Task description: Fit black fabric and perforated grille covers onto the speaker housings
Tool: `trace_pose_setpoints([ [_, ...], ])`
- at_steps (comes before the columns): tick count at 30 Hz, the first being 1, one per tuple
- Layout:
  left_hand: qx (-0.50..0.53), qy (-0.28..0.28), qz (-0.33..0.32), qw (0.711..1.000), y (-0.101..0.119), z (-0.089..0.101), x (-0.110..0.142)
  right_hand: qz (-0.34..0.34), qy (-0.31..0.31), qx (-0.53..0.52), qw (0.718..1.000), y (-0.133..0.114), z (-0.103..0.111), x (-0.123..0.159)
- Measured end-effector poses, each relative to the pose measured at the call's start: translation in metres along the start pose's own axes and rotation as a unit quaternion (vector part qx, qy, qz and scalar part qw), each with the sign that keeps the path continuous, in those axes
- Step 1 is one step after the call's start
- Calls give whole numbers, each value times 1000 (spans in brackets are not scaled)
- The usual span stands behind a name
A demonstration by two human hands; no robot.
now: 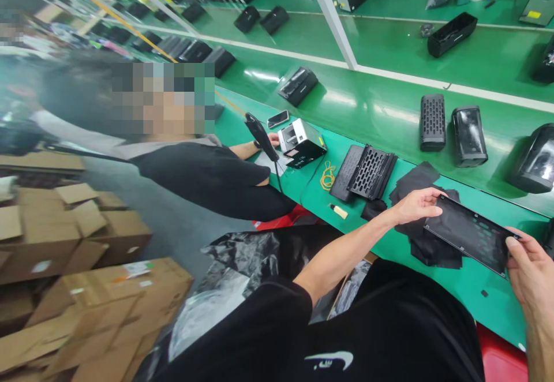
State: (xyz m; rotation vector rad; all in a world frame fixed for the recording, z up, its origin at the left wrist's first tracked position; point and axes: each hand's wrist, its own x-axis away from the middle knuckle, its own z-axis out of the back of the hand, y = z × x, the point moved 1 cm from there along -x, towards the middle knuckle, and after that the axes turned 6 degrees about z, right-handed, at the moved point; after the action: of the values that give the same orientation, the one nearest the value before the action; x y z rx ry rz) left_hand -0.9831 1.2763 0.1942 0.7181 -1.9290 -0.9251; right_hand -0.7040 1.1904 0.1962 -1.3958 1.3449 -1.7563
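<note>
I hold a flat black plastic panel (471,233) between both hands, just above the green bench (471,289). My left hand (418,204) grips its left end, thumb and fingers closed on the edge. My right hand (530,272) pinches its right end. Under the panel lies a pile of black fabric pieces (422,243). Left of them rest a black perforated grille (371,171) and a plain black panel (346,172), stacked side by side.
A co-worker in black sits at my left with a handheld scanner (260,135) and a small white device (300,139). Black speaker housings (433,121) stand on the belt. Rubber bands (328,175), a small tube (338,211), cardboard boxes (86,289) on the floor.
</note>
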Motion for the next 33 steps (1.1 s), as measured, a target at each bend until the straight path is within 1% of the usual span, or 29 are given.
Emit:
trace_pose_setpoints([
  [2,24,-6,6,1000,-3,1,0,0,6,-6,1000,-2,0,2],
  [5,35,-9,6,999,-7,2,0,-6,18,2,1000,-3,1,4],
  [8,29,-15,-6,999,-6,2,0,-11,9,-25,1000,-2,4,3],
  [10,26,-21,-13,999,-4,2,0,-30,5,-25,999,2,8,1],
  [12,28,-29,-17,999,-3,2,0,-58,7,-1,998,6,12,0],
  [14,30,-34,-20,999,-3,2,0,-70,11,9,997,8,13,0],
  [18,30,-40,-26,998,-5,2,1,-64,9,-14,998,7,11,4],
  [22,22,-36,-36,998,-6,3,1,-73,11,-31,997,5,11,6],
  [28,26,-27,-30,999,-10,6,1,-71,24,-32,997,5,10,7],
  [30,28,-36,-29,999,-10,6,2,-80,31,-31,996,7,10,7],
  [33,35,-55,-32,997,-12,5,3,-94,59,-7,994,9,9,7],
])
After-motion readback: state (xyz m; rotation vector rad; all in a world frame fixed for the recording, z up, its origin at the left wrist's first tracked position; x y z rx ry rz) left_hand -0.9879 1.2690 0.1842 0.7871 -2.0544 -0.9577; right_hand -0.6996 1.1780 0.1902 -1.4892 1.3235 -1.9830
